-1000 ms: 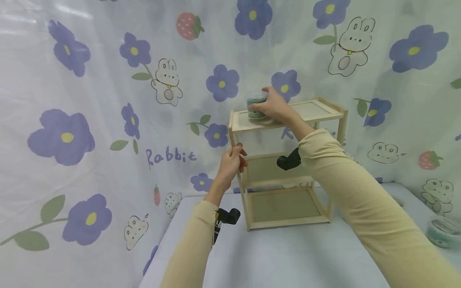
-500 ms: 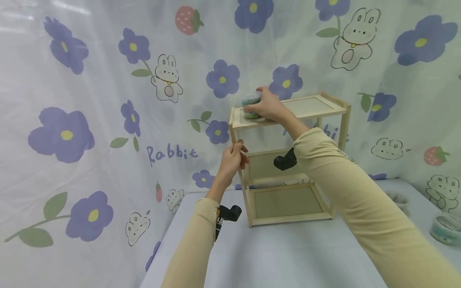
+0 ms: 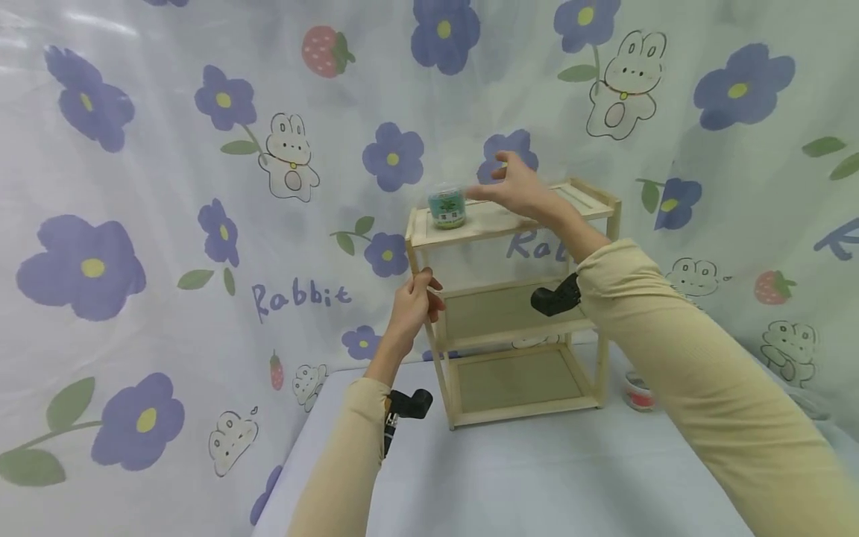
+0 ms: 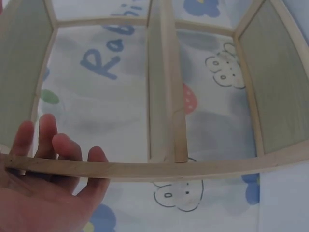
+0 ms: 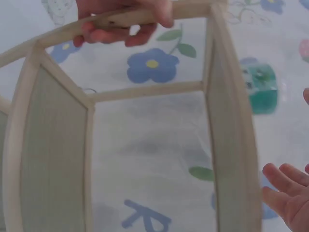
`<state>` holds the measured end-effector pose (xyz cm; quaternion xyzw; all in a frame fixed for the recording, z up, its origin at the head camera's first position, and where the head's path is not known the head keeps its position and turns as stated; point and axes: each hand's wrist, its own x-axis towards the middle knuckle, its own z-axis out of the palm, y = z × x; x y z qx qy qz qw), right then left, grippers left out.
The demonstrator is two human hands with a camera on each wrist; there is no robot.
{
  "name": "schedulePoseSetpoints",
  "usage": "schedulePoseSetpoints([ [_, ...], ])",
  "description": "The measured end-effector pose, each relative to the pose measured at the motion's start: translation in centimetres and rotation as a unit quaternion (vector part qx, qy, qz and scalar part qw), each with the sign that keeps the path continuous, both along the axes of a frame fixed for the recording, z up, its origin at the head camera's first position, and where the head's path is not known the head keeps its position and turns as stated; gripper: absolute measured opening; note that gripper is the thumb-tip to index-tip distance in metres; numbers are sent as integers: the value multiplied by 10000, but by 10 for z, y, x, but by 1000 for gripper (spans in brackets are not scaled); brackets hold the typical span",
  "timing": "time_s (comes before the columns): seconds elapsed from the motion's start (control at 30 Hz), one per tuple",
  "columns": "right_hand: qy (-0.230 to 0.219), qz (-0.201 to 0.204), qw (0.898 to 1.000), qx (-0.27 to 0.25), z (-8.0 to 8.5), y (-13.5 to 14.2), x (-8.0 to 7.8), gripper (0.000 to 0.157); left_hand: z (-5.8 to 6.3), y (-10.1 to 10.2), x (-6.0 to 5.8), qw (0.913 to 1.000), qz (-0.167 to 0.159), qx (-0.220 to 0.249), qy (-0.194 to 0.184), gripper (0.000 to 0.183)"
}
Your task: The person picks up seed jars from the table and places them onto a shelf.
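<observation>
A three-tier wooden shelf rack [image 3: 499,221] stands on the white-covered table. On the left end of its top board sits a small clear-lidded plastic jar [image 3: 447,209] with a teal and green label. My right hand [image 3: 520,190] is just right of the jar, fingers spread and apart from it; the right wrist view shows a gap between the jar [image 5: 263,89] and that hand [image 5: 289,198]. My left hand [image 3: 414,302] grips the rack's front left post. In the left wrist view, its fingers [image 4: 67,147] curl round the post [image 4: 140,170].
A tub with a red label [image 3: 637,391] stands on the table [image 3: 523,477] right of the rack. Another clear container [image 3: 808,403] is partly hidden by my right sleeve. Patterned curtain [image 3: 335,246] hangs close behind and to the left.
My right hand slid the jar left along the top board, then let go and drew back to the right with its fingers spreading. The left hand stays on the post. The head view shifted slightly.
</observation>
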<state>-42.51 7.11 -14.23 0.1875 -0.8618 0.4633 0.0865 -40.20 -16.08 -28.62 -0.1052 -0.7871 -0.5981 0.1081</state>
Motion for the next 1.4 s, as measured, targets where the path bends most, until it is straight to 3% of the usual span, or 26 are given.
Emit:
schedulePoseSetpoints([
  [0.23, 111, -127, 9991, -389, 13, 51, 24, 98, -1, 2, -1, 10000, -22, 79, -52, 48],
  [0.4, 293, -606, 9972, -317, 15, 98, 40, 98, 0, 3, 0, 9999, -52, 81, -100, 49],
  [0.53, 372, -1017, 9912, -757, 9, 134, 45, 95, 3, -3, 0, 10000, 10, 5, -63, 50],
  [0.67, 312, -1447, 9824, -1138, -8, 172, 50, 93, 4, -4, -2, 9998, 0, 63, -172, 49],
  [0.83, 221, -1729, 9776, -1182, -50, 218, 57, 94, 2, -1, -4, 9993, -45, 180, -315, 48],
  [1.03, -96, -1954, 9768, -867, -131, 274, 61, 99, 2, 1, -3, 9992, -46, 225, -323, 48],
  [1.2, -292, -2303, 9705, -651, -200, 310, 70, 97, 2, 4, -3, 9997, -98, 91, -223, 50],
  [1.4, -515, -2821, 9570, -443, -262, 330, 82, 96, 5, 3, 2, 9998, -118, 17, -150, 52],
])
